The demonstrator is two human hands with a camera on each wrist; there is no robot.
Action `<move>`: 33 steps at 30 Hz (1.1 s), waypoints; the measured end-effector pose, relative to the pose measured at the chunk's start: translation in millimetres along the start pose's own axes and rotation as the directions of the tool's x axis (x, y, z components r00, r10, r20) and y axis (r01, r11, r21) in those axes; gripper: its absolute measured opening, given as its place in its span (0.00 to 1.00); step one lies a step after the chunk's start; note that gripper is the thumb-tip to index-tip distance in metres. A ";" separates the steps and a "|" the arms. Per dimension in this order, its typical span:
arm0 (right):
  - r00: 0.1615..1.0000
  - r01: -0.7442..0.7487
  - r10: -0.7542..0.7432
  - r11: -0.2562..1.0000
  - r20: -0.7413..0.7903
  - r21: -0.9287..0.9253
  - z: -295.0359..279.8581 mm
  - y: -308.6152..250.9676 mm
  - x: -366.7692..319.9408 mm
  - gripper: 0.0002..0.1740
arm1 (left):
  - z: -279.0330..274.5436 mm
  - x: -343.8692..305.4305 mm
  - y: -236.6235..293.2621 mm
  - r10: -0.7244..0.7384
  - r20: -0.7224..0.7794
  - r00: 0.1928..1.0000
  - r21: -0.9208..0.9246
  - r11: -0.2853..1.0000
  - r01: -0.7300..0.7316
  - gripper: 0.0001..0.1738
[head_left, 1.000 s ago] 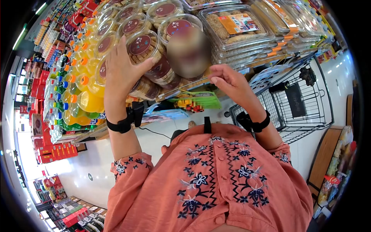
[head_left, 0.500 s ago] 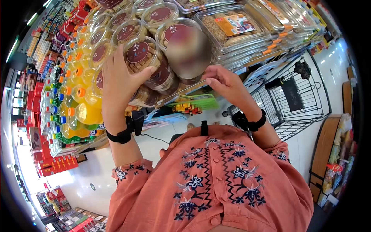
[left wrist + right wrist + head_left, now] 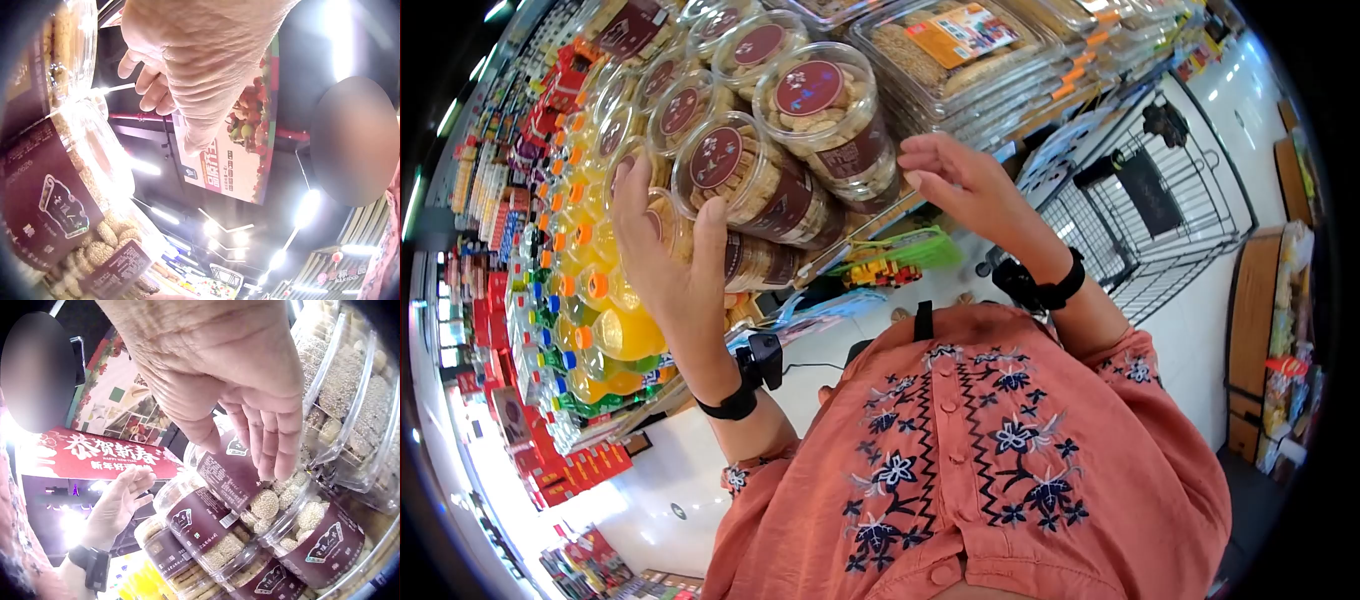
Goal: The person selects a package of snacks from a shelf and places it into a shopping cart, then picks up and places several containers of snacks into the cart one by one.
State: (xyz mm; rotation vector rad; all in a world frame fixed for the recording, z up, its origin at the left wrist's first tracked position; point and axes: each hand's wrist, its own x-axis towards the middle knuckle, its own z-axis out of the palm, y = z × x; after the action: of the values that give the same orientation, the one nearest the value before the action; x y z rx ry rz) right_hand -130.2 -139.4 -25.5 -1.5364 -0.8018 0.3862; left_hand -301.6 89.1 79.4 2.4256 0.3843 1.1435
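Clear tubs of cookies with maroon labels stand in rows on the display. My left hand (image 3: 670,270), fingers spread and thumb raised, is beside the front tub (image 3: 745,180) in the head view; contact cannot be told. To the right, my right hand (image 3: 980,195) hovers with loosely bent fingers just off another tub (image 3: 825,110), holding nothing. The left wrist view shows the left hand (image 3: 200,62) empty, with labelled tubs (image 3: 56,194) at its side. In the right wrist view the right hand (image 3: 231,381) partly covers a tub (image 3: 228,472).
Orange drink bottles (image 3: 625,335) stand left of the tubs. Stacked clear trays of pastries (image 3: 960,60) lie to the right. A black wire shopping cart (image 3: 1145,215) is at the right, and a wooden shelf unit (image 3: 1255,330) stands beyond it.
In the head view the tubs have shifted left and slightly down. My left hand has moved left and lower, its thumb now pointing up. The right hand has shifted slightly left and up.
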 end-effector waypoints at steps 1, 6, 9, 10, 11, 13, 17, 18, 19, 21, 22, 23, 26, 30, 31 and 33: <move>1.000 0.006 -0.006 1.000 -0.011 0.001 -0.1 2.9 1.2 0.19 | 0.7 0.6 -1.6 0.010 0.013 1.000 0.000 1.000 -0.010 0.36; 0.999 -0.033 0.032 0.999 0.039 0.036 6.4 14.0 1.0 0.23 | 12.1 17.4 6.0 0.025 0.070 0.997 0.029 0.999 -0.027 0.39; 0.989 -0.105 0.098 0.993 0.111 0.057 10.1 23.2 0.8 0.26 | 27.3 33.7 24.3 0.076 0.167 0.983 0.075 0.993 -0.089 0.43; 0.986 -0.123 0.113 0.989 0.118 0.081 12.0 26.3 1.5 0.26 | 33.7 38.9 25.4 0.126 0.195 0.973 0.116 0.982 -0.150 0.48; 0.984 -0.140 0.127 0.985 0.126 0.104 13.2 29.0 3.1 0.27 | 40.0 43.9 27.4 0.150 0.227 0.962 0.127 0.975 -0.182 0.49; 0.978 -0.174 0.151 0.971 0.142 0.164 14.7 36.3 6.0 0.28 | 53.5 53.7 31.4 0.196 0.292 0.936 0.144 0.959 -0.245 0.52; 0.956 -0.276 0.225 0.906 0.186 0.321 11.7 31.8 9.3 0.29 | 74.4 63.8 29.7 0.193 0.363 0.912 0.199 0.940 -0.278 0.58; 0.954 -0.286 0.233 0.896 0.187 0.340 10.9 28.1 10.4 0.28 | 76.6 65.9 31.7 0.195 0.382 0.903 0.206 0.935 -0.289 0.60; 0.951 -0.298 0.244 0.884 0.190 0.360 10.3 24.0 11.3 0.28 | 77.9 66.8 34.1 0.169 0.413 0.895 0.216 0.937 -0.276 0.60; 0.949 -0.310 0.254 0.868 0.188 0.388 10.0 20.5 13.0 0.28 | 78.9 68.1 38.0 0.113 0.467 0.877 0.237 0.939 -0.248 0.60; 0.949 -0.310 0.256 0.864 0.184 0.398 10.1 19.3 13.5 0.28 | 79.9 68.2 37.3 0.129 0.459 0.879 0.241 0.934 -0.263 0.61; 0.949 -0.311 0.258 0.859 0.181 0.407 9.8 19.0 14.2 0.28 | 82.0 67.1 34.3 0.144 0.451 0.881 0.246 0.929 -0.278 0.61; 0.945 -0.324 0.267 0.835 0.188 0.445 9.7 22.6 16.2 0.28 | 85.1 65.3 31.8 0.160 0.433 0.887 0.248 0.925 -0.288 0.60; 0.936 -0.353 0.286 0.784 0.208 0.511 9.3 33.9 17.4 0.30 | 86.6 61.4 30.5 0.178 0.411 0.894 0.230 0.929 -0.291 0.59; 0.934 -0.356 0.290 0.774 0.207 0.524 10.1 34.9 16.8 0.31 | 87.9 60.2 28.8 0.186 0.400 0.898 0.229 0.928 -0.294 0.59; 0.932 -0.363 0.296 0.758 0.210 0.541 9.8 35.2 17.3 0.32 | 90.3 58.2 25.5 0.201 0.379 0.903 0.227 0.926 -0.301 0.59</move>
State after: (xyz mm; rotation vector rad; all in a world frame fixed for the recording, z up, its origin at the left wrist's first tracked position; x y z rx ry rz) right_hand -115.7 -119.0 -57.2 -1.0764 -0.4260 0.9021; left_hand -193.3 67.7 79.1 2.9324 0.1224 0.7637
